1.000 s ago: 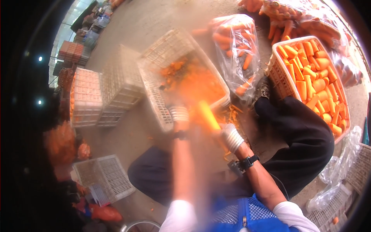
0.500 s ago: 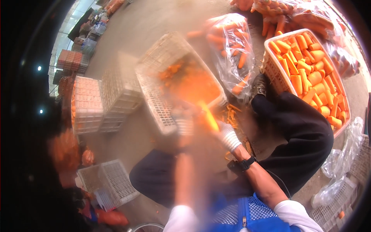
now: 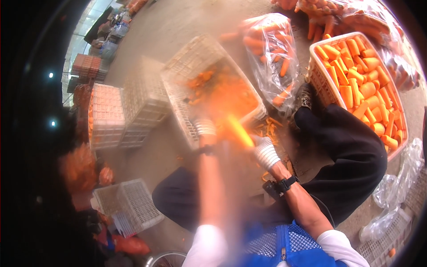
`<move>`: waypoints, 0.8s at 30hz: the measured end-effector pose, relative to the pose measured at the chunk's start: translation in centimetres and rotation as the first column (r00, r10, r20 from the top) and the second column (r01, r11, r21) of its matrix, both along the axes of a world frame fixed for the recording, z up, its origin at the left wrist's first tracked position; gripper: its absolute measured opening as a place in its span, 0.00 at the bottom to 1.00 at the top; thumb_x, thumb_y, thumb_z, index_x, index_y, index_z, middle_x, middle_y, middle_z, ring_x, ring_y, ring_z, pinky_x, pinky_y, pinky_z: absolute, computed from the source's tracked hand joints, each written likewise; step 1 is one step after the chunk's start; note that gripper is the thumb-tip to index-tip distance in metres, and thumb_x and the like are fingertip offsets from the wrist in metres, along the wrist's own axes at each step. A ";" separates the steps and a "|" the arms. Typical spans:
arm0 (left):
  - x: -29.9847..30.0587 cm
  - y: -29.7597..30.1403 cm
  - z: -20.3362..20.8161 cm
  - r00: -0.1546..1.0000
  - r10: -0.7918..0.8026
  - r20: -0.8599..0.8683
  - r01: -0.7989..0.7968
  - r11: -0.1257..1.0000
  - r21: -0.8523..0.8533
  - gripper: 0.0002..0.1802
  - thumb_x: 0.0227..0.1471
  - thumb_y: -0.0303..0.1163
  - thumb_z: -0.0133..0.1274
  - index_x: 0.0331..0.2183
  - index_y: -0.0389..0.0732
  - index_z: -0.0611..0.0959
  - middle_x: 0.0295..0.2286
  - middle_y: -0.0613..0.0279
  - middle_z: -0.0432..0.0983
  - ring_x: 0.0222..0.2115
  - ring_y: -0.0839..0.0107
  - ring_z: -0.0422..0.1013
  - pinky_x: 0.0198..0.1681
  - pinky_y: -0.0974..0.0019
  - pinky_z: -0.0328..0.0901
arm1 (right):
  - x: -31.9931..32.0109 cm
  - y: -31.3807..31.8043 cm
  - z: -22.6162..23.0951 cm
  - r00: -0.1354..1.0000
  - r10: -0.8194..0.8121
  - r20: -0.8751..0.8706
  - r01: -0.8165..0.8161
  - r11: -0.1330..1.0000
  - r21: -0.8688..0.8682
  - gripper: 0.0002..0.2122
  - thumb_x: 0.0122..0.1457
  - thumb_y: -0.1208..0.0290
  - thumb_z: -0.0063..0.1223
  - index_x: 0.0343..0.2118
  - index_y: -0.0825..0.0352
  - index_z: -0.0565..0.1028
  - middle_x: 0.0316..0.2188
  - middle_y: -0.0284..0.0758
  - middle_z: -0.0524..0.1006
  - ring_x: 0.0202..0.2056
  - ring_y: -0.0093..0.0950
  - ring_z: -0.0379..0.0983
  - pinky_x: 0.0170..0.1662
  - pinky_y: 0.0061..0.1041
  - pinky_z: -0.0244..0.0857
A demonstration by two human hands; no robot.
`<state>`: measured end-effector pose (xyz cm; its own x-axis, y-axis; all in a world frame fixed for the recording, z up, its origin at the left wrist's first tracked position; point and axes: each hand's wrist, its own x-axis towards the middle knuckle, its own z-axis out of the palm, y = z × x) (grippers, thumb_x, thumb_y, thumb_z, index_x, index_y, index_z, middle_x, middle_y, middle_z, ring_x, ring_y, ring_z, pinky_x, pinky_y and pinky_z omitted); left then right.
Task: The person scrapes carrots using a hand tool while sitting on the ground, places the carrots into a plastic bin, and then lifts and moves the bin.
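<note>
Right hand (image 3: pixel 265 152), in a white ribbed cuff, just right of frame centre: fingers closed around the near end of a bright orange, tapered carrot (image 3: pixel 239 131). The carrot slants up and left from the grip, its far end over the near rim of a cream slatted plastic crate (image 3: pixel 193 51).

Left hand (image 3: pixel 205 127), also white-cuffed, is at the crate's near-left side, left of the carrot. Fingers lost in blur; cannot tell whether spread or pinching, nor whether anything is held.

Change over the last half second: left hand has shifted up and left, away from the right; carrot and right-hand grip nearly unmoved. Reading (judgement): right hand serves as steady holder, left hand does the moving; the carrot remains in work.

Inside the crate: a blurred heap of orange shavings (image 3: pixel 231 95). More thin orange strips (image 3: pixel 270 129) lie on the grey floor (image 3: pixel 147 26) beside its near-right corner.

Further out: clear plastic bag of whole carrots (image 3: pixel 272 49), upper centre; pale pink-white slatted crate (image 3: pixel 321 82) full of smooth, cut orange carrot pieces (image 3: pixel 367 89), upper right; stacked cream plastic crates (image 3: pixel 106 107), left.
</note>
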<state>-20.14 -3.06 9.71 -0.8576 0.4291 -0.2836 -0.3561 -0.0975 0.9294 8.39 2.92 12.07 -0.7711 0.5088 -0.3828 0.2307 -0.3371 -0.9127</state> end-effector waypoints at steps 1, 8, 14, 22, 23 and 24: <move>-0.8 -0.5 0.5 0.997 0.066 -0.033 -0.067 0.997 -0.028 0.24 0.37 0.11 0.56 0.40 0.29 0.71 0.20 0.53 0.75 0.13 0.69 0.69 0.14 0.71 0.65 | 0.3 -0.3 0.2 1.000 0.005 -0.011 -0.005 1.000 -0.001 0.20 0.47 0.75 0.56 0.47 0.69 0.75 0.21 0.31 0.75 0.18 0.19 0.68 0.18 0.20 0.62; 4.4 -0.5 4.2 0.986 0.035 -0.165 -0.044 0.998 -0.051 0.25 0.36 0.11 0.58 0.41 0.31 0.72 0.23 0.55 0.75 0.15 0.69 0.70 0.16 0.71 0.67 | 0.4 -0.4 -2.3 0.997 -0.045 0.070 0.023 0.959 0.283 0.17 0.48 0.74 0.55 0.43 0.68 0.76 0.20 0.32 0.75 0.16 0.21 0.70 0.17 0.22 0.63; 13.1 2.9 7.8 0.992 -0.087 -0.095 0.078 0.993 -0.093 0.23 0.35 0.16 0.64 0.37 0.30 0.75 0.22 0.58 0.75 0.15 0.68 0.71 0.16 0.72 0.66 | 2.2 0.6 -5.5 0.992 0.110 -0.060 -0.070 0.881 0.469 0.14 0.46 0.72 0.59 0.39 0.65 0.77 0.20 0.34 0.75 0.19 0.20 0.71 0.20 0.21 0.64; 8.8 2.3 4.5 0.992 -0.069 -0.110 0.052 0.987 -0.149 0.20 0.35 0.16 0.63 0.35 0.29 0.75 0.21 0.56 0.75 0.14 0.68 0.70 0.16 0.71 0.66 | 1.3 -1.7 -5.6 0.992 -0.013 -0.122 -0.039 0.906 -0.421 0.09 0.53 0.68 0.56 0.32 0.68 0.77 0.19 0.28 0.73 0.18 0.19 0.68 0.19 0.20 0.60; 7.2 2.0 3.9 0.992 -0.031 -0.121 0.013 0.989 -0.145 0.20 0.35 0.16 0.63 0.34 0.29 0.76 0.21 0.56 0.75 0.14 0.68 0.70 0.16 0.71 0.66 | 1.1 -1.6 -4.1 0.997 0.021 -0.068 -0.044 0.932 -0.359 0.09 0.52 0.67 0.57 0.31 0.69 0.77 0.18 0.28 0.73 0.18 0.18 0.67 0.19 0.21 0.59; 5.5 1.7 3.7 0.989 0.021 -0.145 -0.040 0.990 -0.134 0.19 0.35 0.16 0.63 0.34 0.28 0.76 0.21 0.56 0.75 0.14 0.67 0.70 0.16 0.71 0.66 | 1.0 -1.5 -2.3 0.998 0.055 -0.015 -0.057 0.953 -0.297 0.10 0.52 0.66 0.57 0.30 0.69 0.77 0.18 0.29 0.74 0.18 0.18 0.66 0.18 0.21 0.58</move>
